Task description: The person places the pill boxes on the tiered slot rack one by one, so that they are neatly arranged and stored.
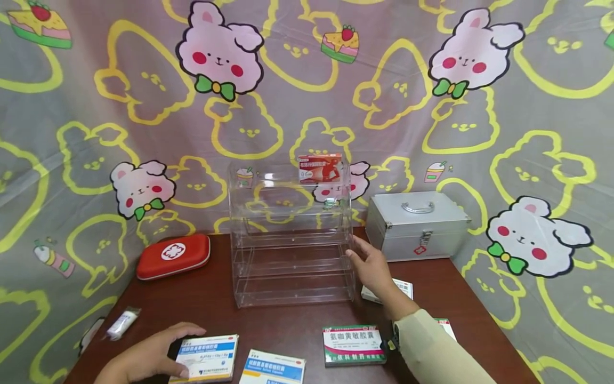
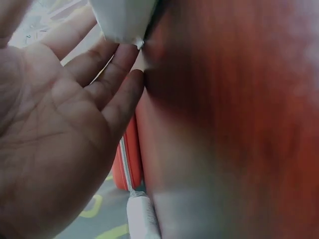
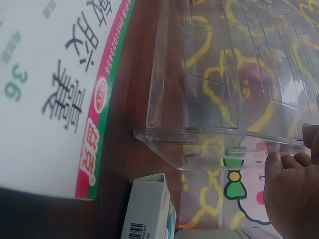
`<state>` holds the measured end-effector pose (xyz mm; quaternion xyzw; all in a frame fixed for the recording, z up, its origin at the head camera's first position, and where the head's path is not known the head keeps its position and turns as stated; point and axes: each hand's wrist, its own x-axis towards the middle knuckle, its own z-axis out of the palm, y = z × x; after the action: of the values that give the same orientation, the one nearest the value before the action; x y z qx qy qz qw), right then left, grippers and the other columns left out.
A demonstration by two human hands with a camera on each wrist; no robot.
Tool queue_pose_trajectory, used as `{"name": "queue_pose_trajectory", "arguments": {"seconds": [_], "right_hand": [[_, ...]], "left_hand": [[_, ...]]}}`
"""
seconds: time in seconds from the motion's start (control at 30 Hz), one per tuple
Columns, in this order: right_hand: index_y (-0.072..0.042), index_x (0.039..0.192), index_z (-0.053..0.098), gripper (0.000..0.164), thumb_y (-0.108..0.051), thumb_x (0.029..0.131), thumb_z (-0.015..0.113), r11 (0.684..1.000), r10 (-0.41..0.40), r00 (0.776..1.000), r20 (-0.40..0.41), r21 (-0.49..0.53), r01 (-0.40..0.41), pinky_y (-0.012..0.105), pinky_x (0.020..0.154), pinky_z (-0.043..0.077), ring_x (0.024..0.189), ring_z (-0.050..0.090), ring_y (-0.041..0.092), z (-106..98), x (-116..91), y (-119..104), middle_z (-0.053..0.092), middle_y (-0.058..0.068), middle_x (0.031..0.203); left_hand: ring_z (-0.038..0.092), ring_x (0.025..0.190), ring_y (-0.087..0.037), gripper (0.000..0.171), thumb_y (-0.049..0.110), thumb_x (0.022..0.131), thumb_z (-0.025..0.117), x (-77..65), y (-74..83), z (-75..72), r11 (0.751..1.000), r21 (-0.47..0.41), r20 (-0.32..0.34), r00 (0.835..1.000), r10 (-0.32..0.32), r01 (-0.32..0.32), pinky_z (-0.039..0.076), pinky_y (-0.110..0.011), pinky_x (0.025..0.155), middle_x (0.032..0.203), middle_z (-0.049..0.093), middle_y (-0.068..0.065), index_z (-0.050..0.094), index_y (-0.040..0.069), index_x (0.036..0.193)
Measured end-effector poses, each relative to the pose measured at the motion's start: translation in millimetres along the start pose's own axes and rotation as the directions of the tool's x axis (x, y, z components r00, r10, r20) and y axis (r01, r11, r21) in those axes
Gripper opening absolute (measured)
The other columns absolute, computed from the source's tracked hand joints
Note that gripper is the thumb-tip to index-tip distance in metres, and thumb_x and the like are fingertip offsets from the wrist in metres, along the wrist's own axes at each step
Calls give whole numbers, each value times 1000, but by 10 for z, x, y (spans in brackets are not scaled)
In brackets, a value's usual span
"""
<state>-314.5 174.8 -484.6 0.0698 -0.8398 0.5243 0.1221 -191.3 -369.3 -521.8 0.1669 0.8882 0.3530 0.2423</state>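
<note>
My left hand [image 1: 148, 352] is at a blue-and-white medicine box [image 1: 211, 354] at the front left, thumb on its near left side and fingers along its far edge. In the left wrist view, the fingers [image 2: 117, 92] reach to the box's pale end [image 2: 122, 20]. A clear acrylic display rack [image 1: 293, 296] with stepped tiers stands mid-table. My right hand [image 1: 371, 266] grips its right side wall, thumb and fingers on either side of the edge in the right wrist view. A red medicine box [image 1: 320, 169] stands on the rack's top tier.
Another blue-and-white box [image 1: 272, 368] and a green-and-pink box [image 1: 354, 344] lie in front. A white box [image 1: 403, 288] sits beside the right forearm. Behind stand a silver case [image 1: 417, 229] and a red pouch [image 1: 174, 256]. A small wrapped white item [image 1: 122, 322] lies left. Patterned cloth surrounds the table.
</note>
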Motion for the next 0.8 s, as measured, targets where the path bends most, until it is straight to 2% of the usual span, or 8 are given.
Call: {"name": "queue_pose_trajectory", "arguments": {"seconds": [0.13, 0.17, 0.33, 0.4, 0.5, 0.63, 0.7, 0.8], "right_hand": [[-8, 158, 58, 53, -18, 107, 72, 1000, -13, 1000, 0, -6, 13, 55, 108, 60, 133, 69, 39, 9, 9, 8, 69, 20, 147], [-8, 158, 58, 53, -18, 107, 71, 1000, -14, 1000, 0, -7, 14, 55, 109, 60, 134, 69, 39, 9, 9, 5, 69, 21, 147], [-7, 158, 58, 53, -18, 107, 71, 1000, -5, 1000, 4, -16, 5, 55, 107, 61, 134, 69, 39, 17, -1, 0, 69, 21, 147], [-8, 158, 58, 53, -19, 107, 71, 1000, 5, 1000, 7, -14, -5, 54, 107, 61, 134, 69, 38, 19, -3, 1, 69, 20, 147], [-9, 158, 58, 53, -19, 107, 71, 1000, 16, 1000, 11, -9, -16, 54, 107, 61, 134, 69, 37, 21, -6, -1, 69, 19, 148], [-9, 158, 58, 53, -19, 108, 71, 1000, 9, 1000, 10, -15, -9, 54, 108, 60, 134, 69, 37, 18, -2, -5, 69, 19, 148], [-9, 158, 58, 54, -20, 107, 71, 1000, 5, 1000, 8, -15, -5, 55, 108, 60, 134, 69, 37, 15, 2, -5, 69, 19, 148], [-8, 158, 58, 54, -20, 108, 71, 1000, -4, 1000, 7, -15, 4, 55, 109, 59, 134, 69, 38, 10, 12, -1, 69, 20, 148]], "left_hand": [[49, 130, -37, 75, 30, 89, 92, -34, 55, 56, 998, -13, 17, 998, -54, 54, 48, -57, 105, 158, 50, -20, 58, 18, 155], [49, 130, -37, 76, 29, 87, 93, -33, 59, 62, 999, 3, 5, 999, -45, 45, 48, -58, 105, 157, 51, -19, 59, 18, 154], [53, 124, -29, 75, 31, 84, 95, -16, 18, 42, 998, 63, -58, 998, -20, 24, 51, -42, 99, 152, 56, -16, 62, 18, 150], [53, 124, -30, 77, 33, 84, 95, -1, -5, 19, 996, 80, -80, 996, -27, 34, 52, -41, 98, 151, 56, -17, 61, 14, 151], [54, 128, -33, 78, 35, 83, 95, 13, -26, -7, 990, 136, -134, 991, -26, 44, 52, -45, 101, 149, 57, -19, 62, 8, 149], [57, 129, -33, 78, 39, 79, 98, 17, -49, -7, 971, 235, -228, 973, 21, 34, 54, -36, 101, 144, 60, -16, 66, 3, 140], [58, 125, -28, 79, 40, 76, 99, 27, -52, -13, 970, 229, -277, 961, -10, 76, 54, -34, 101, 142, 62, -13, 66, 4, 139], [60, 121, -26, 86, 39, 72, 102, 55, -52, -38, 972, 179, -350, 933, -83, 154, 54, -47, 106, 138, 66, -14, 63, 6, 141]]}}
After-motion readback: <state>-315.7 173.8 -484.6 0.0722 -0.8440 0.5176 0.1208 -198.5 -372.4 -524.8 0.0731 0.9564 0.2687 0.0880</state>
